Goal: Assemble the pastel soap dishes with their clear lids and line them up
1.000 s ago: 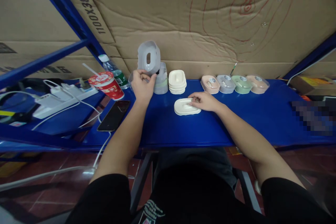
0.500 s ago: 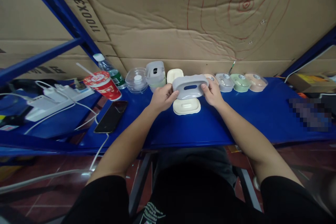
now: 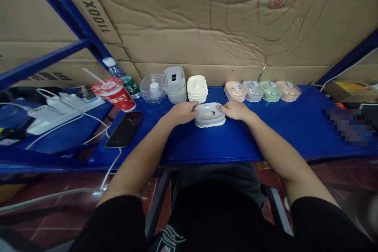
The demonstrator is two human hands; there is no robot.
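Note:
A grey plastic tray with an oval slot [image 3: 210, 108] sits on top of a cream base [image 3: 210, 125] on the blue table, covering all but the base's lower edge. My left hand [image 3: 183, 112] grips the tray's left end, and my right hand [image 3: 234, 110] grips its right end with the thumb on the rim. Just behind stands a stack of cream bases [image 3: 197, 88]. To its left is a stack of grey and green trays [image 3: 174, 84], then several clear covers [image 3: 153, 88].
Several covered boxes in peach, grey and green [image 3: 253, 91] line the back right. On the left are a red cup with a straw [image 3: 116, 96], a water bottle [image 3: 124, 78], a phone [image 3: 124, 129] and a power strip [image 3: 65, 110] with cables. A cardboard wall [image 3: 177, 15] closes off the back.
Both hands have lowered the grey tray from a tilted position in the air down onto the cream base. The cream stack and the leftmost peach box are now uncovered.

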